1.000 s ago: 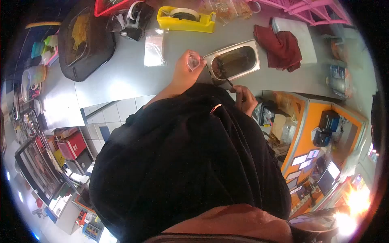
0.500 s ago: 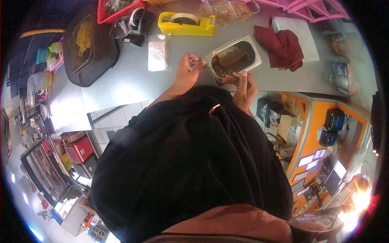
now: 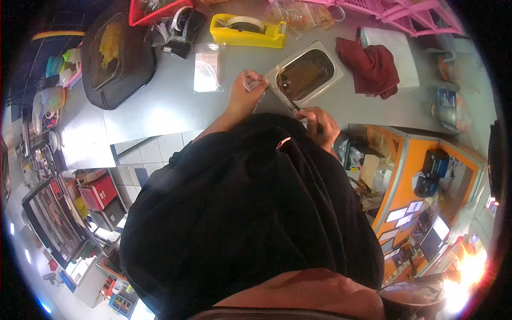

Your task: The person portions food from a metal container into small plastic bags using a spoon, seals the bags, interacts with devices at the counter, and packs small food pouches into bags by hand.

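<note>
pan (image 3: 326, 84), steel and rectangular, sits on the counter (image 3: 168, 96) with brown contents (image 3: 305, 72). just below the pan, the right hand (image 3: 321, 125) has its grip clamped on a dark utensil (image 3: 293, 104) that reaches over the near rim; half a second ago that hand was higher, over the near corner, with the utensil's dark end in the brown. the contents now look more evenly spread. left of the pan, the left hand (image 3: 244, 93) keeps its grip closed around a clear plastic cup (image 3: 250, 81), fingertips beside the corner; i cannot tell if they touch. right of the pan lies a maroon cloth (image 3: 368, 66).
</note>
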Demonstrator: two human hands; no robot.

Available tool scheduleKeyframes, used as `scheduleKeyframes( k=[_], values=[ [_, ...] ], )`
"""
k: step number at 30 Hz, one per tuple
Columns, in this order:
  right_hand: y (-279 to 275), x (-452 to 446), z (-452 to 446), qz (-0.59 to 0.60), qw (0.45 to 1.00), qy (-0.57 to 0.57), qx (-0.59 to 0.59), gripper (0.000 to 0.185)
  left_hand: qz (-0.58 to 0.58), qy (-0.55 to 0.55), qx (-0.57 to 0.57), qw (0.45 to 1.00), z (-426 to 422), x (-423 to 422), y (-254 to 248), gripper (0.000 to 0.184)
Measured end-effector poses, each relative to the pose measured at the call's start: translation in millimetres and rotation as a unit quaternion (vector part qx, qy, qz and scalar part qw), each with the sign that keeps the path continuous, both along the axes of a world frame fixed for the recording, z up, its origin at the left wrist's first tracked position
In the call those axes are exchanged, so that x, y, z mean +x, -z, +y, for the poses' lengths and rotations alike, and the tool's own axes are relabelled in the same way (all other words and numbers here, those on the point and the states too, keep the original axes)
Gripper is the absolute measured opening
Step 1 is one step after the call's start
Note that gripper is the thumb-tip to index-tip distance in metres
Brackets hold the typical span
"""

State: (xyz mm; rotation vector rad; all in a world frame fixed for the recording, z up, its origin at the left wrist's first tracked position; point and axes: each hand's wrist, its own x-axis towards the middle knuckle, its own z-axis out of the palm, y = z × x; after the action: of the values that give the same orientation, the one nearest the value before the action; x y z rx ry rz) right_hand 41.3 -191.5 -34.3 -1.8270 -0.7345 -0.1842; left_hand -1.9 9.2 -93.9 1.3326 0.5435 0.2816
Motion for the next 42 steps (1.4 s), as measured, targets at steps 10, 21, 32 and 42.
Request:
scheduleKeyframes(
  k=[10, 21, 32, 42],
  values=[
    [-9.4, 5.8, 19.5, 0.149, 0.984, 0.019, 0.100, 0.031, 0.041, 0.007, 0.002, 0.999, 0.3, 1.2, -11.8, 0.023],
    [21.0, 22.1, 16.8, 0.454, 0.826, 0.185, 0.278, 0.038, 0.088, -0.023, 0.040, 0.995, 35.6, 7.9, 19.5, 0.028],
    [7.1, -20.0, -36.0, 0.333, 0.909, 0.221, 0.117, 0.067, 0.035, 0.061, 0.394, 0.917, 50.1, 20.1, -36.1, 0.029],
    [9.6, -53.2, -139.4, 0.209, 0.852, 0.459, 0.142, 0.051, -0.298, 0.033, 0.434, 0.849, -21.6, 84.8, -124.0, 0.019]
  ],
)
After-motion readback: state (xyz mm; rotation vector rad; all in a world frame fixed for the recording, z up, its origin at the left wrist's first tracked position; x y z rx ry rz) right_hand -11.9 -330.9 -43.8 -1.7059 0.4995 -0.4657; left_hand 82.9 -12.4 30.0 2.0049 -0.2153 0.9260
